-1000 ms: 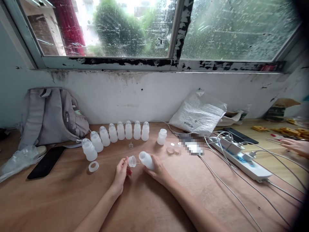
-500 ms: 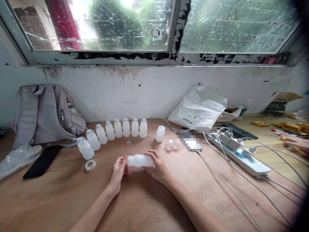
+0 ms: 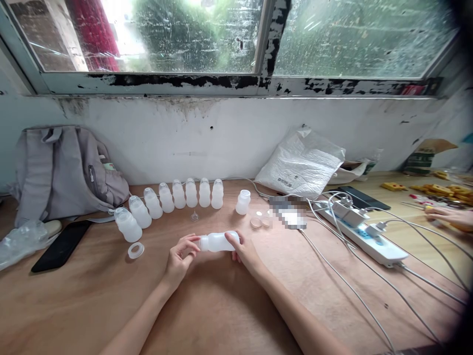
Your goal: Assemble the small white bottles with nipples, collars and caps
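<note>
A small white plastic bottle (image 3: 218, 241) lies sideways between my hands above the wooden table (image 3: 221, 305). My right hand (image 3: 244, 252) grips its base end. My left hand (image 3: 180, 256) pinches the neck end, where a clear cap sits. Behind them a curved row of several capped white bottles (image 3: 166, 199) stands near the wall. One open bottle (image 3: 243, 202) stands apart to the right. A white ring (image 3: 135, 250) lies to the left, and small clear discs (image 3: 259, 221) lie to the right.
A grey backpack (image 3: 62, 167) leans at the left, with a black phone (image 3: 61, 245) and crumpled plastic before it. A white bag (image 3: 301, 165), a power strip (image 3: 364, 234) with cables and another person's hand (image 3: 449, 217) are at the right.
The clear cap in my left hand has come onto the bottle's neck. The bottle now lies level between both hands.
</note>
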Action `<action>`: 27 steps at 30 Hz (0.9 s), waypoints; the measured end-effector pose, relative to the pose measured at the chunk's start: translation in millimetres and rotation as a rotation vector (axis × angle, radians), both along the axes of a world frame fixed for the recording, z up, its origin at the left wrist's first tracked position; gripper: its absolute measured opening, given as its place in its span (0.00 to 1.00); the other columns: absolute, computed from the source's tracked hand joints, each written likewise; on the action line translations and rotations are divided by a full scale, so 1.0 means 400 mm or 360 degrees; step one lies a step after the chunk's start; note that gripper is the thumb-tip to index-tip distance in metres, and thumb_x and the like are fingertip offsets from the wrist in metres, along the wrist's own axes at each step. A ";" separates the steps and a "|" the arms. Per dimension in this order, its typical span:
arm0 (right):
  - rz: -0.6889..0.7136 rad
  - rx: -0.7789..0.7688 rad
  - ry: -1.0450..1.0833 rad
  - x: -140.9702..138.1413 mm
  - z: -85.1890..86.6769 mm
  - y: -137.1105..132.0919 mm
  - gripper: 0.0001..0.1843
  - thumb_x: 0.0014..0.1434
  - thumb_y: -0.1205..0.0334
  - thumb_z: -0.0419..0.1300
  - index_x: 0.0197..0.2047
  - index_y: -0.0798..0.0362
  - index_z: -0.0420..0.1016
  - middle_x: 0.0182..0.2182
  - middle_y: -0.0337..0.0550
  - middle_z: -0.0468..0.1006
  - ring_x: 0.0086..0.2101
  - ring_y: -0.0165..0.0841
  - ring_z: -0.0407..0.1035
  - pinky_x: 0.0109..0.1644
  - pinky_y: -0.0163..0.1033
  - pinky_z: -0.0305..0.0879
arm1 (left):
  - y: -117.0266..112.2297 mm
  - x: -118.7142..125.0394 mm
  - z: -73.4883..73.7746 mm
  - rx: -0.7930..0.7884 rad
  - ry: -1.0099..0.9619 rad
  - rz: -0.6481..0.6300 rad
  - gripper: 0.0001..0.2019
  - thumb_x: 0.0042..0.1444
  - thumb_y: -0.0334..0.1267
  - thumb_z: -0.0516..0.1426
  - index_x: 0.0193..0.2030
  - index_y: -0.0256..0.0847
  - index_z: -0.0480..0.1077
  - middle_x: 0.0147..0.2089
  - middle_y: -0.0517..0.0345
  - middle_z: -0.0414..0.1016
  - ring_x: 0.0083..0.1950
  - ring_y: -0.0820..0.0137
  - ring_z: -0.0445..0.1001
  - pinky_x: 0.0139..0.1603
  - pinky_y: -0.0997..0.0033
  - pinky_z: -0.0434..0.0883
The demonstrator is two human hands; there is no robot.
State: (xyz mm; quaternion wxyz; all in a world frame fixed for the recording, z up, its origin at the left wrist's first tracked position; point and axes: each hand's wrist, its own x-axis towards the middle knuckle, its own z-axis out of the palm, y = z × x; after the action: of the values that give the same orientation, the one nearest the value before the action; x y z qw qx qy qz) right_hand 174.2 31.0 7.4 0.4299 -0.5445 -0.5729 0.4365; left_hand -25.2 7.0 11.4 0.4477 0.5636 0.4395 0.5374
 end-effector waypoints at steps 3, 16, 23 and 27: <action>-0.0045 0.0012 0.0038 0.003 0.001 0.003 0.19 0.52 0.45 0.52 0.33 0.54 0.66 0.13 0.32 0.63 0.13 0.25 0.59 0.14 0.30 0.52 | 0.002 -0.010 0.008 0.0148 0.0073 0.0107 0.08 0.47 0.37 0.57 0.35 0.41 0.70 0.52 0.52 0.65 0.57 0.62 0.58 0.55 0.65 0.57; 0.0068 0.0127 -0.0078 -0.015 0.003 -0.015 0.15 0.53 0.48 0.53 0.29 0.52 0.64 0.12 0.30 0.62 0.13 0.26 0.58 0.18 0.31 0.54 | 0.002 -0.015 -0.004 0.0145 0.0390 -0.0165 0.11 0.43 0.40 0.60 0.34 0.40 0.69 0.38 0.51 0.71 0.40 0.64 0.70 0.41 0.65 0.69; 0.0023 0.0213 -0.0148 -0.011 0.006 -0.015 0.15 0.53 0.47 0.51 0.28 0.51 0.62 0.15 0.31 0.63 0.14 0.27 0.59 0.19 0.32 0.56 | -0.020 -0.001 0.003 0.0301 0.0558 0.0005 0.21 0.45 0.42 0.58 0.48 0.43 0.65 0.48 0.49 0.68 0.50 0.60 0.66 0.49 0.61 0.63; 0.0029 0.0421 -0.0352 -0.014 0.012 -0.031 0.13 0.54 0.50 0.52 0.36 0.50 0.63 0.22 0.35 0.68 0.22 0.30 0.64 0.26 0.34 0.60 | 0.005 -0.009 0.003 -0.0269 0.0231 -0.0232 0.21 0.51 0.51 0.51 0.46 0.39 0.65 0.27 0.55 0.72 0.28 0.67 0.71 0.28 0.71 0.67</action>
State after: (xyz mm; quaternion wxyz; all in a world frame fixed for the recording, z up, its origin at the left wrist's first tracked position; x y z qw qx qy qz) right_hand 168.5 18.7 12.2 0.4282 -0.5227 -0.6741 0.2986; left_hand -28.6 8.8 12.6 0.4985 0.5917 0.4724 0.4222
